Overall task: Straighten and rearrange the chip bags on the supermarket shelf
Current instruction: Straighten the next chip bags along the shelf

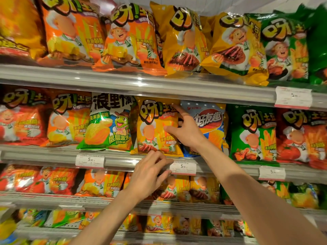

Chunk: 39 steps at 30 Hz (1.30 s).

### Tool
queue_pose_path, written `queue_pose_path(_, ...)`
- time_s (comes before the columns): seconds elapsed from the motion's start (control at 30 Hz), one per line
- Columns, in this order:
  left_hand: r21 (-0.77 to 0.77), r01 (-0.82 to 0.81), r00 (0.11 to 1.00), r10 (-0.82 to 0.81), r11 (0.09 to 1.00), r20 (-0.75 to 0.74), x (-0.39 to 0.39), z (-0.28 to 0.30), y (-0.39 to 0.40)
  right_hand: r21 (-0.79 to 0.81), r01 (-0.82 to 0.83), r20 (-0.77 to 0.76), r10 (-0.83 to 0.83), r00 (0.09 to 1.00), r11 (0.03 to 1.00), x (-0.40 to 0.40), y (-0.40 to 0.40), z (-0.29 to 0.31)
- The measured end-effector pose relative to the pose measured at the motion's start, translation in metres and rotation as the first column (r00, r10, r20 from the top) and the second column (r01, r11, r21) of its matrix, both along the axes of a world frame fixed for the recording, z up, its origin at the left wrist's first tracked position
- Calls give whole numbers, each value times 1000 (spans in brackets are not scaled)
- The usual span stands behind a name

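A yellow chip bag [155, 128] stands upright in the middle of the second shelf, between a green-and-white corn chip bag [108, 124] and a blue chip bag [208, 121]. My right hand [185, 131] grips the yellow bag's right edge. Its thumb lies on the bag's front, its index finger points up along the edge, and its other fingers reach behind between the yellow and blue bags. My left hand [150, 172] is below, fingers spread, with fingertips touching the yellow bag's bottom corner at the shelf rail.
The top shelf [123, 80] holds orange, yellow and green bags, some leaning. Orange and red bags [67, 119] fill the second shelf's left, and green [253, 133] and red ones its right. Price tags [183, 167] hang on the rails. Lower shelves hold more bags.
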<state>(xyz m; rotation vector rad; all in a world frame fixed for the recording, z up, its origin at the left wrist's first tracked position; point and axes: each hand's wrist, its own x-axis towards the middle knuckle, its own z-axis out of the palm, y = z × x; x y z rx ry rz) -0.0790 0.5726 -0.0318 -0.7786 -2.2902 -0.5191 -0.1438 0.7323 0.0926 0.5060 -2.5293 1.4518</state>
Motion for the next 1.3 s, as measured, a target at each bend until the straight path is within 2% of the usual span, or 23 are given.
queue_pose_path(0.07, -1, -3, 1000, 3, 1000, 0, 0, 0, 0, -8, 25, -45, -25, 999, 1000, 1, -2, 0)
queue_pose_path(0.23, 1, -2, 1000, 2, 1000, -3, 0, 0, 0, -36, 52, -41, -54, 998, 998, -2, -3, -8)
queue_pose_path(0.47, 4, -4, 1000, 4, 1000, 3, 0, 0, 1, 9, 56, -53, -56, 997, 998, -2, -4, -10)
queue_pose_path(0.67, -4, -9, 1000, 9, 1000, -4, 1, -2, 2, 2, -34, -41, 34, 999, 999, 24, 11, -5)
queue_pose_path(0.73, -2, -14, 1000, 14, 1000, -8, 2, -5, 3, 23, 18, -124, -15, 992, 1000, 40, 33, -1)
queue_pose_path(0.87, -28, -18, 999, 17, 999, -36, 4, -6, 9, 92, 275, -332, -230, 915, 957, 55, 100, 1)
queue_pose_path(0.93, -48, -13, 999, 11, 999, -42, 3, -6, 13, 156, 350, -281, -298, 912, 924, 52, 127, -5)
queue_pose_path(1.03, -21, -21, 1000, 20, 1000, -20, -1, -5, 18, 186, 278, -153, -252, 956, 942, 49, 139, -14)
queue_pose_path(1.2, -19, -36, 999, 36, 999, 3, 0, -2, 16, 259, 164, -81, -148, 986, 952, 42, 125, -38)
queue_pose_path(1.3, -28, -41, 999, 41, 999, 8, 0, -2, 16, 249, 177, -85, -161, 983, 952, 34, 120, -53)
